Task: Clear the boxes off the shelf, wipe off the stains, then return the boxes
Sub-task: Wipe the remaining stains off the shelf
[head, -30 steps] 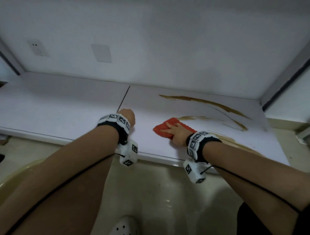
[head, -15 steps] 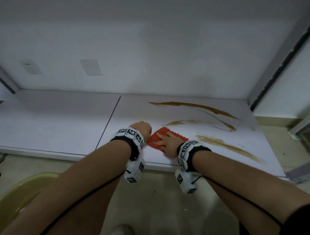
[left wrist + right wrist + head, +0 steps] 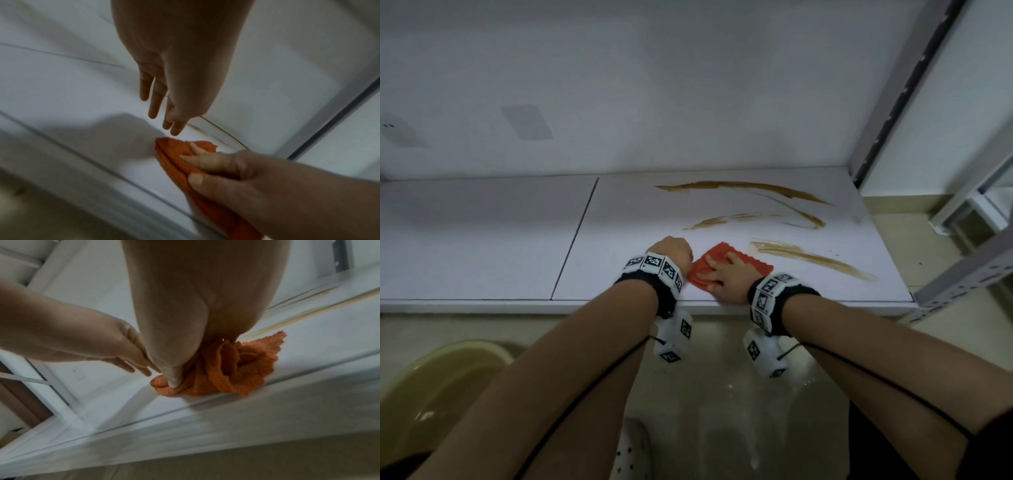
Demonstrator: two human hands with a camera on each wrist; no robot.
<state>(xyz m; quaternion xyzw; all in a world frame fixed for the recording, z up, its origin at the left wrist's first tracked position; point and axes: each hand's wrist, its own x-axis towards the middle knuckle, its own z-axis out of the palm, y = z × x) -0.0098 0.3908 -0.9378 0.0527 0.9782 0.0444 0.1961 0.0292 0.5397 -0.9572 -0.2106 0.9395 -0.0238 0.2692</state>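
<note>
The white shelf (image 3: 482, 240) carries no boxes. Brown stains streak its right half, one long streak at the back (image 3: 739, 186) and another nearer the front (image 3: 811, 258). An orange cloth (image 3: 755, 265) lies bunched near the front edge, left of the front streak. My right hand (image 3: 726, 274) presses down on it, with fingers and thumb curled into its folds (image 3: 242, 369). My left hand (image 3: 674, 251) hovers just left of the cloth. In the left wrist view its fingers (image 3: 156, 104) are straight, holding nothing, just above the cloth (image 3: 174, 152).
A yellow-green basin (image 3: 431, 377) stands on the floor at the lower left. A grey perforated upright (image 3: 893, 85) bounds the shelf's right end, with more metal rack frame (image 3: 962, 274) beyond. A white shoe (image 3: 630, 455) is on the wet floor below.
My left hand has moved right, from the panel seam to beside the cloth. My right hand has drawn the cloth a little toward the front edge. The stains look the same.
</note>
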